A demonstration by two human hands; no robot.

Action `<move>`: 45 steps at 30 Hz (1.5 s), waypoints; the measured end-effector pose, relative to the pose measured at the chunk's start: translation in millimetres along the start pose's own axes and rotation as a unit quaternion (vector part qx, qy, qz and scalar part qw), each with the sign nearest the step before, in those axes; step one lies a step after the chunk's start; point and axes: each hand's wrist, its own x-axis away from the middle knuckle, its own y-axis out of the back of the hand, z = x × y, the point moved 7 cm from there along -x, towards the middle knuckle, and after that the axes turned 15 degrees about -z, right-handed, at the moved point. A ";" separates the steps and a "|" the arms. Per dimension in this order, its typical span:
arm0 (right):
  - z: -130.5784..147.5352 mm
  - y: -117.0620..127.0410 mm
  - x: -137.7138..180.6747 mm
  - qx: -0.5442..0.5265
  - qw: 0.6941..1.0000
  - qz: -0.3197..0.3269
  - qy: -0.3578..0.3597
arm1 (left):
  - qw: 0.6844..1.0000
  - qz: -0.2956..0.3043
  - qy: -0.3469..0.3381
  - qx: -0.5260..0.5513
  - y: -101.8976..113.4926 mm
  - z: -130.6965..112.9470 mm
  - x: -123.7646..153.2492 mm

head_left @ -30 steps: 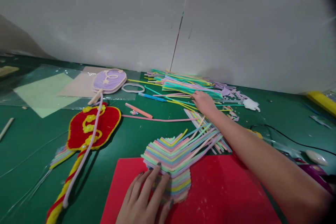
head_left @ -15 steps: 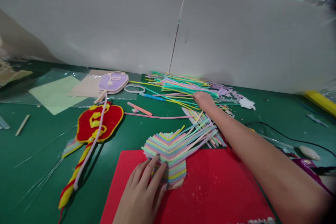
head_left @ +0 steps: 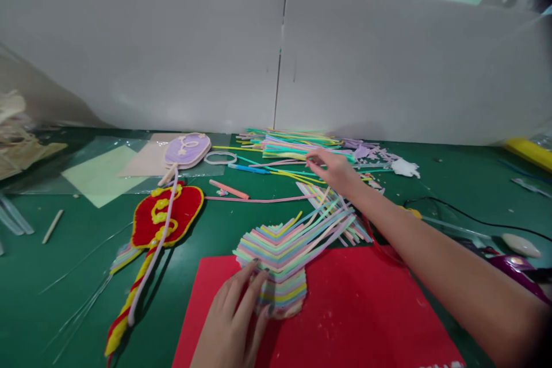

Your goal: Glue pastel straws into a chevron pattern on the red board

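Observation:
My left hand [head_left: 235,313] lies with spread fingers on the left edge of a striped piece [head_left: 276,250] of pastel pipe cleaners laid side by side in V-shaped rows. This piece rests partly on a red board [head_left: 345,310], its loose ends fanning to the upper right. My right hand [head_left: 334,169] is stretched out to a pile of loose pipe cleaners [head_left: 302,142] by the partition. Thumb and fingers are pinched together at the end of a pale yellow pipe cleaner [head_left: 287,156], which bows slightly over the pile.
At left lie a red and yellow fan-shaped piece [head_left: 187,207] with a twisted handle and a purple one [head_left: 187,149]. A blue pen [head_left: 250,168], white scrap [head_left: 405,168] and black cable [head_left: 474,215] lie around. A grey partition [head_left: 172,40] closes the back.
My right hand has lifted slightly from the pile, its fingers now visible in a pinch by a yellow pipe cleaner. My left hand stays on the striped piece. The view has tilted slightly up.

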 end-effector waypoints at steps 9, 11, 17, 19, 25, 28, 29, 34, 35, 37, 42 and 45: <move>121.8 68.9 54.5 -0.080 0.971 -0.055 0.220 | 0.997 -0.063 -0.022 0.032 20.5 -13.9 -6.6; 129.0 74.0 68.3 -0.066 0.977 -0.039 0.200 | 0.993 -0.051 -0.093 0.051 22.1 -29.5 -8.0; 121.1 79.1 104.5 -0.066 0.996 -0.008 0.053 | 0.994 -0.022 -0.099 0.044 20.1 -36.1 -8.6; 120.4 79.8 116.9 -0.080 0.997 0.003 0.014 | 0.995 -0.013 -0.093 0.044 18.6 -35.3 -7.0; 128.0 80.8 150.9 -0.089 0.994 0.027 -0.050 | 0.996 -0.018 -0.071 0.053 20.9 -33.1 -5.3; 131.3 81.2 161.6 -0.098 0.993 0.020 -0.069 | 0.999 -0.027 -0.018 0.027 21.4 -25.3 -6.0; 132.3 80.8 163.7 -0.101 0.992 0.019 -0.072 | 1.000 -0.023 -0.001 0.020 20.3 -22.8 -5.8; 137.6 76.1 166.3 -0.110 0.992 0.037 -0.058 | 1.000 0.010 0.014 -0.015 10.5 -19.1 -3.4; 138.3 75.3 166.1 -0.112 0.991 0.042 -0.054 | 0.999 0.023 0.017 -0.026 7.5 -18.2 -2.6; 139.0 74.9 165.5 -0.113 0.992 0.045 -0.045 | 0.997 0.051 0.025 -0.046 1.8 -16.2 -0.8; 140.0 76.7 163.2 -0.099 0.994 0.040 -0.019 | 0.995 0.065 0.034 -0.060 -3.6 -14.7 1.2; 143.1 74.1 159.0 -0.065 0.997 0.040 -0.016 | 0.997 0.056 0.032 -0.052 -3.2 -15.8 1.3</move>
